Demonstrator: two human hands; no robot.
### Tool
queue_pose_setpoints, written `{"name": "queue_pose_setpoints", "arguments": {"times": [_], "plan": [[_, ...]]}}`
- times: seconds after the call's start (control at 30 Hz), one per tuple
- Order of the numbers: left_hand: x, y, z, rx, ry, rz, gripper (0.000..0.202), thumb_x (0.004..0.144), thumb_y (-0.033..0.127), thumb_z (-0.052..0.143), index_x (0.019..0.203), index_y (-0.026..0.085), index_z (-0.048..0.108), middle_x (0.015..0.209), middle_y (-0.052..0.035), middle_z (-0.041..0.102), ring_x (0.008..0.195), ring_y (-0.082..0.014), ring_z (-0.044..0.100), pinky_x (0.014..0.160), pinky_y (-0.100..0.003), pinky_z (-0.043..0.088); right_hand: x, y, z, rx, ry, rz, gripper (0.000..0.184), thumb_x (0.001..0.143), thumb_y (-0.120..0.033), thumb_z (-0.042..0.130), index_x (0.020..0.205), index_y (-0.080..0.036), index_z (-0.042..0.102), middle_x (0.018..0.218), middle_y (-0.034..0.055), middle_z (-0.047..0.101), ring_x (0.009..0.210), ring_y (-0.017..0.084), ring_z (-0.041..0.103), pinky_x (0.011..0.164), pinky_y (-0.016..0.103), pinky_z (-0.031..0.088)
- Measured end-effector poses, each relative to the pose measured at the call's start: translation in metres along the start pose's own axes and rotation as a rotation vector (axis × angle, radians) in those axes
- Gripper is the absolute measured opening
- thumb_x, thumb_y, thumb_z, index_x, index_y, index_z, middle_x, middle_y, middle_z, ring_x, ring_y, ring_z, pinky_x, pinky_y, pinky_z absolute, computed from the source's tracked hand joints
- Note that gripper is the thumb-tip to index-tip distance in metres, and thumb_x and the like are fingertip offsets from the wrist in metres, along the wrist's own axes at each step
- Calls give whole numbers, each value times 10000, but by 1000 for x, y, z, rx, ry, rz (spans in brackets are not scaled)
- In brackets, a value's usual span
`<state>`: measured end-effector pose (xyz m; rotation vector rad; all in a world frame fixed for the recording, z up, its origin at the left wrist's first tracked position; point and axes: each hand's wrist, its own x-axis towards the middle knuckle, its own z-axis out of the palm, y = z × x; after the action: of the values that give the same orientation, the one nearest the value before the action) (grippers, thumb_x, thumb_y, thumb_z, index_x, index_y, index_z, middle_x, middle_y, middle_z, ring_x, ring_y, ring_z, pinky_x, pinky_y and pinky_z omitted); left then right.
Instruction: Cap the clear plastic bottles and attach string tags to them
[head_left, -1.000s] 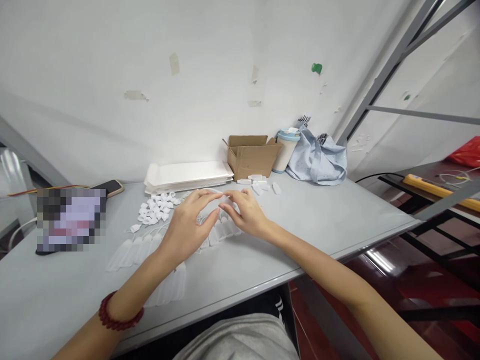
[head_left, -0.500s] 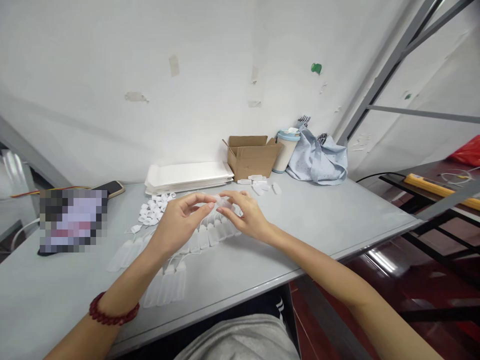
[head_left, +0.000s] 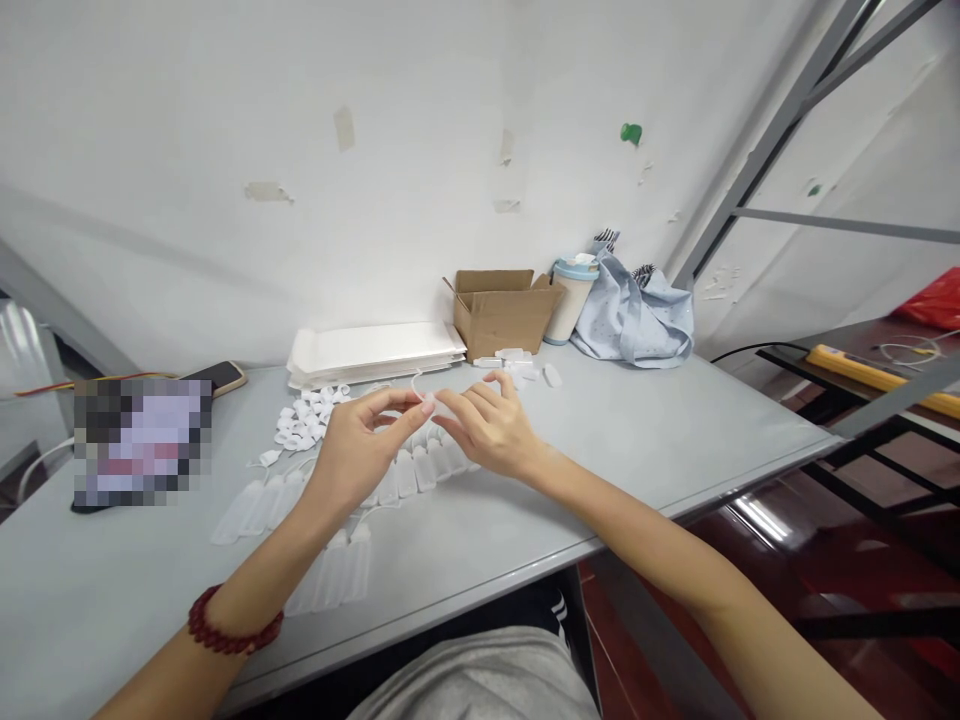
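My left hand and my right hand meet above the grey table, fingertips pinched together on a small clear plastic bottle with a thin loop at its top. Under the hands lies a row of similar small translucent bottles, and more of them lie nearer the front edge. A heap of small white caps sits just left of the hands. A red bead bracelet is on my left wrist.
A stack of white sheets, an open cardboard box, a cup with a teal lid and a pale blue cloth bag stand along the wall. A phone lies at the left. A metal rack stands at the right.
Both hands lifted slightly off the row of bottles. The fingers of my right hand spread more as the small bottle is held between the two hands.
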<state>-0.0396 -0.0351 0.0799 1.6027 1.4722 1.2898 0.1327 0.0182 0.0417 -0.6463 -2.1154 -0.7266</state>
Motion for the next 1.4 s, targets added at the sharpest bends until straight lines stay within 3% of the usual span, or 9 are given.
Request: {"name": "queue_pose_setpoints", "arguments": {"times": [0.2,0.5,0.7,0.83,0.93,1.0,1.07,1.17,1.4], "plan": [[2,-1,-5,21,-115,-31,279,765,492,676,878,243,734,967,-15,735,863,-207,654,723,-276,501,-4,0,1,-30,-1,-61,199,971,-218,486,1147,-193,575,665,-29,647,633,138,506,833,368,329],[2,0,-1,-17,-142,-40,243,760,460,671,746,220,709,901,-16,725,876,-198,634,777,-276,484,-3,-3,1,78,101,-37,147,950,-227,524,1069,-152,567,682,-3,661,609,134,546,804,366,372],[7,1,-12,24,-218,-19,291,764,505,648,814,226,711,913,-11,713,826,-205,634,713,-290,492,-1,-8,-6,617,-7,171,279,944,-303,510,1186,-163,501,775,19,700,706,143,649,724,291,486],[10,-3,-17,4,-324,12,317,803,513,606,900,238,729,983,-26,718,915,-235,642,767,-325,509,-2,-10,-10,783,-42,296,297,917,-324,555,1173,-175,538,728,-2,684,664,124,645,676,260,498],[9,-6,-14,108,-230,36,327,813,508,597,935,236,729,962,-39,729,899,-247,652,782,-364,518,-3,-11,-10,814,-76,423,286,890,-340,594,1112,-161,587,702,1,679,590,109,600,585,232,470],[8,-8,-11,241,-59,180,298,826,455,598,975,222,708,977,-51,721,917,-249,645,823,-392,513,-2,-11,-10,850,-112,515,281,872,-341,616,1090,-163,606,710,6,693,572,107,586,540,223,448],[6,-9,-10,384,66,460,258,849,358,586,1033,200,673,1029,-73,699,989,-251,618,896,-421,487,-1,-11,-12,892,-143,604,284,858,-343,631,1081,-169,617,725,12,710,578,114,596,520,222,436],[4,-11,-8,559,28,831,295,865,242,581,1151,173,599,1129,-105,660,1077,-259,562,945,-440,458,3,-11,-14,956,-151,702,290,845,-340,644,1072,-161,622,758,29,727,605,129,626,553,243,452],[-1,-14,-5,796,145,1103,490,830,266,667,1280,192,489,1219,-127,622,1142,-308,505,944,-451,432,5,-12,-17,1083,-145,825,290,840,-359,640,1043,-159,589,763,30,729,715,161,685,697,301,491]]}}
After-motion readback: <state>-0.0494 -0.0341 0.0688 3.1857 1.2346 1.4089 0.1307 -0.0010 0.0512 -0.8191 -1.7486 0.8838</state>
